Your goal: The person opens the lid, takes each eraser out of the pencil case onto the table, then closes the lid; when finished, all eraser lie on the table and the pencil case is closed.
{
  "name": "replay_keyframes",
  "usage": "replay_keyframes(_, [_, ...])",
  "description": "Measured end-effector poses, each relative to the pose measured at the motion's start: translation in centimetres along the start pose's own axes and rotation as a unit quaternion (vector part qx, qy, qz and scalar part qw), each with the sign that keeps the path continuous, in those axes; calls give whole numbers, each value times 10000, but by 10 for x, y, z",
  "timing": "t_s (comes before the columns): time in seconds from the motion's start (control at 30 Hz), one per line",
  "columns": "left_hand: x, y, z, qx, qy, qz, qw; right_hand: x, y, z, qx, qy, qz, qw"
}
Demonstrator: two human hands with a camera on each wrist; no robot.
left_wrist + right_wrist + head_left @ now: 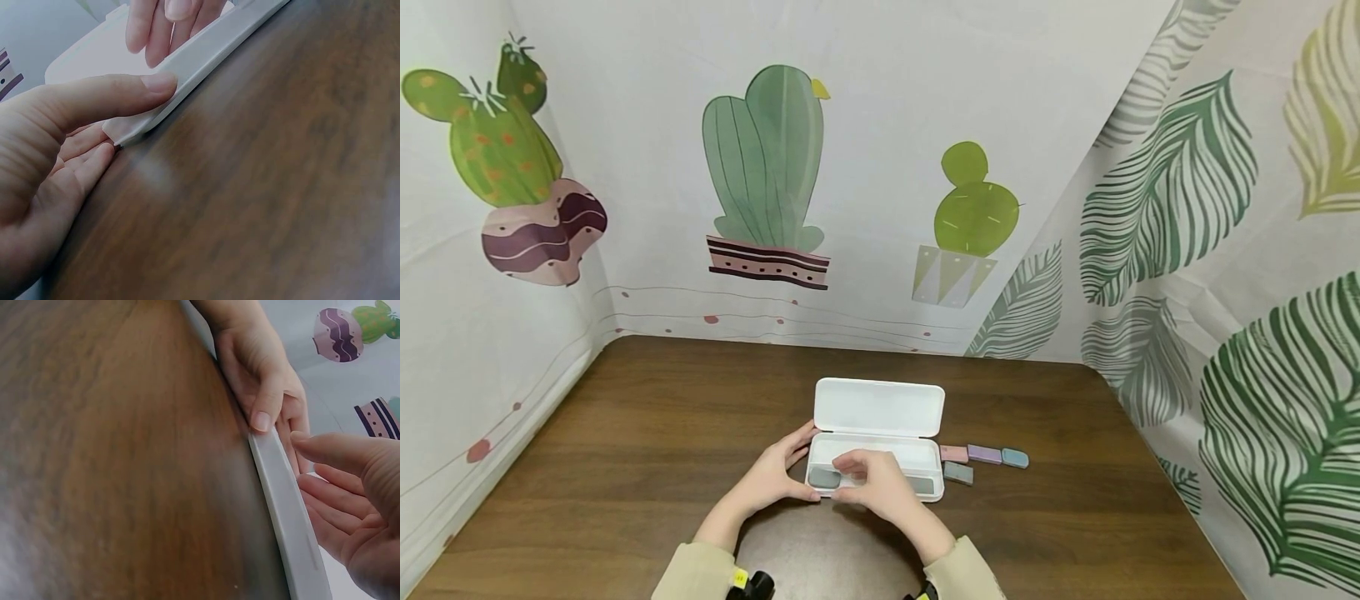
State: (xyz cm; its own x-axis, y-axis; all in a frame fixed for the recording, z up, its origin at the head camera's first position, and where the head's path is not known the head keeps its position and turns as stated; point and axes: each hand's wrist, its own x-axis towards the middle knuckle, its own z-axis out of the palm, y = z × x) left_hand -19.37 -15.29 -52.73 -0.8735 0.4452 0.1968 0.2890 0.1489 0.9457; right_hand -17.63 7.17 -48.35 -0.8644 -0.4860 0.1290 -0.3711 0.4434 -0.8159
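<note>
A: Where was the work centred?

B: On a white case (902,450), open at the lower centre of the frame on a brown table (1060,517). A person's left hand (778,475) was clamped around the case's left end, thumb on the front edge. The right hand (880,486) hovered over the front section with thumb and fingers apart; nothing showed between them in the right wrist view.

A: How far along did it look?

B: Partway, in our judgement. A rounded grey piece (824,477) lay inside, at the left of the front section. Apparently left to deal with were the blocks outside, just right of the case, and the raised lid (880,407), which stood open along the far side.

A: And the count outside?

B: Four: one pink block (954,453), one purple block (984,454) and one blue block (1015,458) in a row running right, with one grey block (958,473) just below the pink. Whether the pink one touched the case could not be told.

A: Inside?

B: One rounded piece for certain. A grey strip (922,485) showed at the section's right, partly behind the right hand; whether it was a separate item was unclear.

A: The rest?

B: One case, two hands, and three printed cactuses (767,158) across the upper left and centre.
</note>
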Motion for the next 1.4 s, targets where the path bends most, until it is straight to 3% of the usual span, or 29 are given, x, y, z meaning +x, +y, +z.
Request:
replay_keyframes(0.37, [0, 0, -1, 64, -20, -6, 10000, 2, -1, 5, -735, -46, -96, 9972])
replay_keyframes(1.4, [0, 1, -1, 31, -24, -51, 10000, 3, -2, 17, -997, 213, 6, 9948])
